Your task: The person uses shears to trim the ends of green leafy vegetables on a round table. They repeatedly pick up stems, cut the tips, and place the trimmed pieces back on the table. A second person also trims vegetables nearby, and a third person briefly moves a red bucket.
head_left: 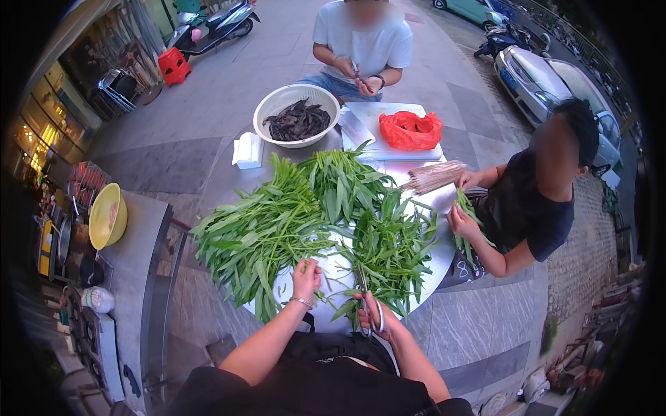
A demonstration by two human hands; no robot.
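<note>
My left hand [306, 283], with a bracelet at the wrist, pinches a small piece of green stem just above the table's near side. In my right hand [375, 318] are metal scissors [363, 283], their blades pointing away from me; whether the blades are apart is hard to tell. Leafy stems hang beside that hand. A large heap of long-leaved greens, likely water spinach [260, 223], lies ahead and to the left. Another pile of the greens [387, 249] is just beyond the scissors. Cut bits of stem are scattered on the round metal table [335, 283] between my hands.
A white colander [264, 129] holds dark fish or similar seafood. Near it are a tissue pack [247, 151], a cutting board [359, 112], a cleaver [355, 126], a red plastic bag [410, 132] and bundled skewers [434, 176]. Two people [364, 41] sit around the table; one [536, 208] holds greens.
</note>
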